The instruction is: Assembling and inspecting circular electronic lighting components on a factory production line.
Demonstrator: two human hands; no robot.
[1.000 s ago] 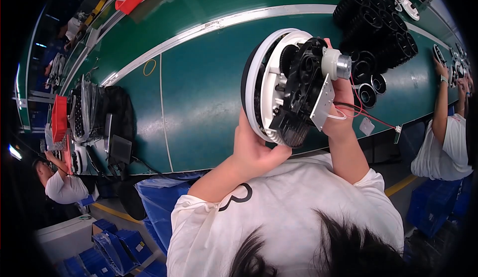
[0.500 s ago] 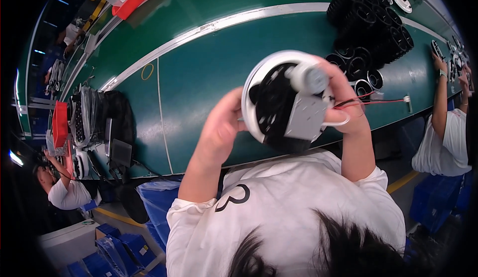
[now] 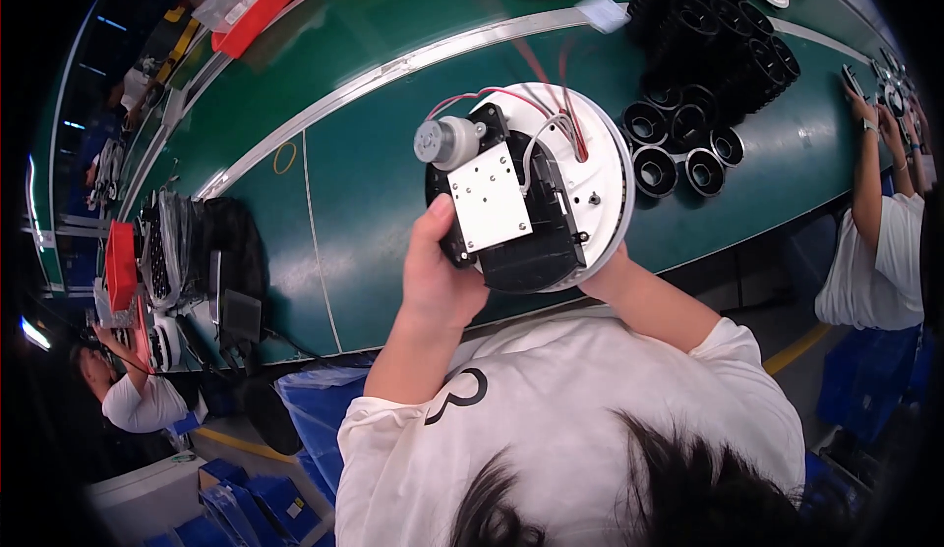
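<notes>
You have one green bench [image 3: 374, 144] before you. Beyond the round unit and to its right stand the stacks of black rings [image 3: 688, 31]; nearer it you can count at least five loose black rings [image 3: 705, 172]. Two red bins [image 3: 120, 264] sit left of the unit. You hold one round unit [image 3: 546, 218], white and black, over the bench's near side: your left hand [image 3: 438, 277] is clamped on its left edge, your right hand [image 3: 608, 277] supports its lower right rim. It carries one metal plate [image 3: 489, 198] and one motor [image 3: 447, 144]. One yellow band [image 3: 284, 158] lies left of the unit.

Half a second ago the motor sat at the unit's upper right; now it is at the left.

Your right fingers are hidden beneath the unit, so you cannot tell how they close. Its red wires [image 3: 580, 139] blur upward; the stacked rings overlap too much to count.
</notes>
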